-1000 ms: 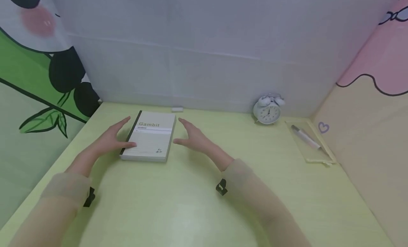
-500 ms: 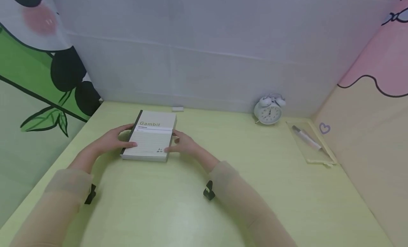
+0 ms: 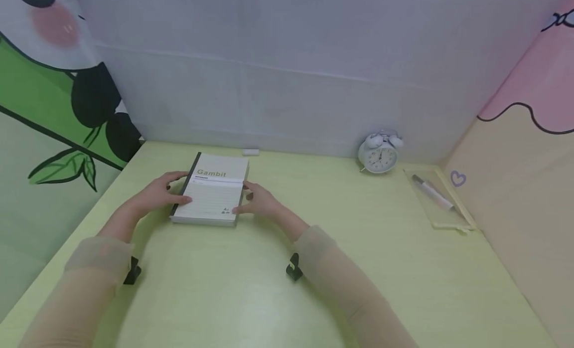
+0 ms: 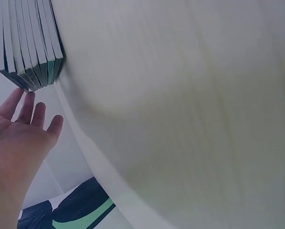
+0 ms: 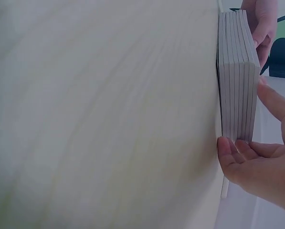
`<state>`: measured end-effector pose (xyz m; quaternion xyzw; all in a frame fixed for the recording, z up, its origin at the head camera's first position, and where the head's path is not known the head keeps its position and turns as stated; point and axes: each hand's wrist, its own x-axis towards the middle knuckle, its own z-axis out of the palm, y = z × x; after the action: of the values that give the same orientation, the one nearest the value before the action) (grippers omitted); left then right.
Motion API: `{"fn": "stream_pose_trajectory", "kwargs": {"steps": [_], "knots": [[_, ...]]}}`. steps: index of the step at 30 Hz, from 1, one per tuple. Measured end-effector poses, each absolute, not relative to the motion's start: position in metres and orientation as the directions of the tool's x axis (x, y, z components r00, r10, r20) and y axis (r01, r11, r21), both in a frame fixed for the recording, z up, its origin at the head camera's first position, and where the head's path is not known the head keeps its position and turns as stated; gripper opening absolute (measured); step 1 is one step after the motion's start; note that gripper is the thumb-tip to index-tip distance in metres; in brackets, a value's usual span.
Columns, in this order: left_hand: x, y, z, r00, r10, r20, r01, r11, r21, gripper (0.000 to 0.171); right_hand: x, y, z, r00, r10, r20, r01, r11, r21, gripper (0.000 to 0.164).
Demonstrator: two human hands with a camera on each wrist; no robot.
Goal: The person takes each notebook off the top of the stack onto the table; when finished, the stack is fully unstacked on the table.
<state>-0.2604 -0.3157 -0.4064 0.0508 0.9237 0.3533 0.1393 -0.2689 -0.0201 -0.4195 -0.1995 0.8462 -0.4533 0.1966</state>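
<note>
A stack of white paper notebooks with dark spines [image 3: 209, 191] lies flat on the pale yellow-green, wood-grained tabletop [image 3: 251, 298], its uppermost cover lettered "Gambit"; clock positions are read from the stack in the head view. At 9 o'clock, the left hand [image 3: 154, 194] holds the spine side: the thumb rests on the cover while the other fingers, spread apart, reach the spine edge. At 3 o'clock, the right hand [image 3: 262, 203] grips the opposite edge, its thumb on the cover's near corner and its fingers bent against the page edges. A small white rectangular block [image 3: 250, 152] lies at 2 o'clock, beside the lilac-grey rear sheet [image 3: 291, 88]. Well apart, near 3 o'clock, stands a white, round, twin-bell alarm clock [image 3: 379, 157]; farther out at 3 o'clock lies a clear, flat, yellow-edged pouch [image 3: 448, 220] with a white, grey-capped pen [image 3: 432, 192], whether inside or on top cannot be told.
</note>
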Motion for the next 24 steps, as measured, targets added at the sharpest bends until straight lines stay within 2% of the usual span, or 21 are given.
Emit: {"fn": "stream_pose_trajectory", "kwargs": {"steps": [6,9,13,20,24], "knots": [[-0.259,-0.312,-0.400,-0.964,0.208,-0.165,0.025,0.689,0.724,0.084,-0.269,-0.020,-0.416,-0.862,-0.493,-0.116,-0.179,0.513,-0.840,0.090],[-0.260,-0.305,-0.394,-0.964,0.215,-0.155,0.040,0.695,0.718,0.079,-0.267,-0.017,-0.412,-0.875,-0.472,-0.108,-0.169,0.509,-0.844,0.094],[-0.262,-0.293,-0.382,-0.970,0.212,-0.123,0.067,0.715,0.696,0.079,-0.268,-0.009,-0.406,-0.898,-0.435,-0.063,-0.183,0.501,-0.846,0.099],[-0.260,-0.269,-0.364,-0.962,0.272,-0.041,0.182,0.742,0.646,0.080,-0.270,0.018,-0.397,-0.903,-0.429,-0.034,-0.190,0.470,-0.862,0.085],[-0.258,-0.256,-0.360,-0.958,0.287,-0.003,0.226,0.761,0.608,0.081,-0.269,0.036,-0.391,-0.896,-0.443,-0.023,-0.202,0.454,-0.868,0.082]]}}
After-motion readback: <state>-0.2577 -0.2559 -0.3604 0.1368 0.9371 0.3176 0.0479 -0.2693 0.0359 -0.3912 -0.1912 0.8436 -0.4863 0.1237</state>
